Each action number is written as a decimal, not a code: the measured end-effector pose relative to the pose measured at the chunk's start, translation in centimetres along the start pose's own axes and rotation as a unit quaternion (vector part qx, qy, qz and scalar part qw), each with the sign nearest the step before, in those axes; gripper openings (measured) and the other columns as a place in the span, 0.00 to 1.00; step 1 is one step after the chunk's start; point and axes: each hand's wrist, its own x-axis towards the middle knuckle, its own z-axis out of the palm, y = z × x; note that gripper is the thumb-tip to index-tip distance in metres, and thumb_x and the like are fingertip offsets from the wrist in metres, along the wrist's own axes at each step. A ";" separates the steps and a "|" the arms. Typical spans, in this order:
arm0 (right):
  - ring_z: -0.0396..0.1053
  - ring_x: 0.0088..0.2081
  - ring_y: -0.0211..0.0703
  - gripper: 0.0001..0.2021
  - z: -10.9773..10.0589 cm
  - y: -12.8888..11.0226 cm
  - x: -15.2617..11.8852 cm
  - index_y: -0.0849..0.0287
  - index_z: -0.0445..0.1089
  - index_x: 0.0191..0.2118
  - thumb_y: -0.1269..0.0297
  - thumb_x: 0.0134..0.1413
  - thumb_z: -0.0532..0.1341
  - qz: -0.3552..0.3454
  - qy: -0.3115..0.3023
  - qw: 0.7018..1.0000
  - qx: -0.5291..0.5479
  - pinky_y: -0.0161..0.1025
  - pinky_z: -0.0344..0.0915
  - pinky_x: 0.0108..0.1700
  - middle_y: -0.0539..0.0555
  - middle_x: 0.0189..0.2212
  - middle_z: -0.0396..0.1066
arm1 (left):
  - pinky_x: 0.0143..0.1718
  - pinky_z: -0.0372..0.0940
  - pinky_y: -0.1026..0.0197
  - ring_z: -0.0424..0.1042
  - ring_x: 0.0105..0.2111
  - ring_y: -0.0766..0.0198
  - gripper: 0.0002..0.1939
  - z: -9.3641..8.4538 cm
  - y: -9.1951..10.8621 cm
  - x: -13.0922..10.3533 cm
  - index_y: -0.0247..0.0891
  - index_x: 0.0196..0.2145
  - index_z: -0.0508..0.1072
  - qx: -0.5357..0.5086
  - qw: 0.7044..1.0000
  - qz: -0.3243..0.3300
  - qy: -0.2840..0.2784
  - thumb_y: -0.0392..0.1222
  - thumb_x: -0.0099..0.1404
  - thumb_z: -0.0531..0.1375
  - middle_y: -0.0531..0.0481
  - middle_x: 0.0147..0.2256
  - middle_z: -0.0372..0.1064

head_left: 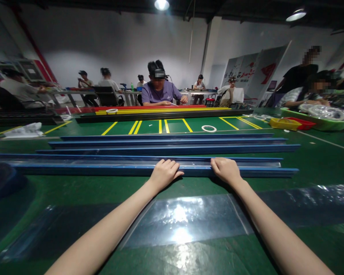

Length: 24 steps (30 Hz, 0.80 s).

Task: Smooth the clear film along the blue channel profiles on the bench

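A long blue plastic channel strip (pixel 103 170) lies crosswise on the green table, with raised blue edges and a shiny, clear-looking middle. My left hand (pixel 165 175) is closed over it near the centre, fingers wrapped across the near edge. Farther right, my right hand (pixel 227 170) grips the same strip with its fingers curled, and its fingertips are hidden. Just behind lie several similar blue strips (pixel 172 142), roughly parallel. Below my wrists, a clear plastic sheet (pixel 186 219) lies flat and reflects the lamps.
Black strips (pixel 160 115) and yellow strips (pixel 163 110) lie farther back, before a seated person (pixel 162 91). A white ring (pixel 209 128) rests on the table. At right are a yellow tray (pixel 285 123) and a green bin (pixel 329 126); at left, crumpled plastic (pixel 24 130).
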 end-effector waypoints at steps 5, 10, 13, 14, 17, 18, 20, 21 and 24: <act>0.67 0.24 0.38 0.22 -0.3 -0.1 0.1 0.59 0.68 0.18 0.62 0.56 0.45 0.011 -0.026 1.000 -0.004 0.35 0.44 0.23 0.54 0.22 0.72 | 0.27 0.50 0.61 0.64 0.26 0.63 0.16 0.1 0.0 0.0 0.36 0.26 0.64 0.006 1.000 0.005 0.009 0.51 0.63 0.49 0.50 0.24 0.65; 0.68 0.24 0.39 0.22 -0.5 -0.2 0.1 0.59 0.68 0.18 0.61 0.57 0.44 0.009 -0.031 0.999 -0.006 0.35 0.44 0.23 0.54 0.22 0.72 | 0.27 0.50 0.61 0.64 0.25 0.64 0.17 0.2 0.0 0.0 0.36 0.25 0.63 0.004 1.000 0.006 0.012 0.51 0.63 0.49 0.51 0.23 0.65; 0.68 0.25 0.39 0.22 -0.5 -0.2 0.1 0.59 0.68 0.19 0.62 0.57 0.44 0.010 -0.038 0.999 -0.006 0.35 0.44 0.23 0.54 0.23 0.72 | 0.26 0.50 0.62 0.64 0.25 0.64 0.17 0.2 0.0 0.0 0.36 0.25 0.63 0.003 1.000 0.006 0.014 0.51 0.63 0.49 0.51 0.22 0.65; 0.68 0.26 0.39 0.22 -0.5 -0.2 0.1 0.59 0.68 0.19 0.62 0.57 0.44 0.011 -0.041 0.999 -0.006 0.35 0.44 0.23 0.54 0.23 0.72 | 0.26 0.50 0.62 0.64 0.25 0.64 0.17 0.2 0.0 0.0 0.36 0.25 0.63 0.002 1.000 0.006 0.014 0.51 0.63 0.49 0.51 0.22 0.65; 0.69 0.27 0.40 0.23 -0.7 -0.2 0.2 0.60 0.68 0.20 0.61 0.57 0.43 0.018 -0.056 0.998 -0.008 0.35 0.44 0.23 0.54 0.24 0.73 | 0.26 0.50 0.62 0.64 0.24 0.64 0.17 0.2 0.0 0.0 0.36 0.25 0.64 -0.003 1.000 0.006 0.011 0.51 0.63 0.48 0.51 0.22 0.65; 0.69 0.27 0.40 0.23 -0.7 -0.3 0.2 0.60 0.69 0.20 0.61 0.57 0.43 0.020 -0.063 0.998 -0.009 0.35 0.45 0.23 0.55 0.24 0.73 | 0.26 0.50 0.62 0.64 0.24 0.64 0.17 0.2 0.0 0.0 0.36 0.25 0.64 -0.005 1.000 0.006 0.009 0.51 0.63 0.48 0.51 0.22 0.65; 0.69 0.28 0.40 0.23 -0.9 -0.3 0.3 0.60 0.69 0.21 0.61 0.57 0.42 0.025 -0.081 0.996 -0.011 0.35 0.45 0.24 0.55 0.25 0.73 | 0.26 0.50 0.62 0.64 0.24 0.64 0.18 0.2 0.0 0.0 0.36 0.25 0.64 -0.007 1.000 0.004 0.006 0.51 0.64 0.48 0.51 0.22 0.65; 0.69 0.28 0.40 0.24 -0.9 -0.3 0.3 0.60 0.69 0.21 0.61 0.57 0.42 0.027 -0.090 0.995 -0.012 0.35 0.45 0.24 0.55 0.25 0.73 | 0.26 0.50 0.62 0.64 0.24 0.64 0.18 0.2 0.0 0.0 0.36 0.25 0.64 -0.008 1.000 0.003 0.005 0.51 0.64 0.48 0.51 0.22 0.66; 0.69 0.29 0.41 0.24 -1.2 -0.4 0.4 0.59 0.70 0.23 0.60 0.57 0.41 0.032 -0.113 0.993 -0.009 0.35 0.46 0.24 0.55 0.27 0.73 | 0.26 0.50 0.62 0.64 0.24 0.64 0.18 0.1 0.0 0.0 0.36 0.25 0.64 -0.013 1.000 0.000 -0.001 0.51 0.63 0.48 0.51 0.22 0.66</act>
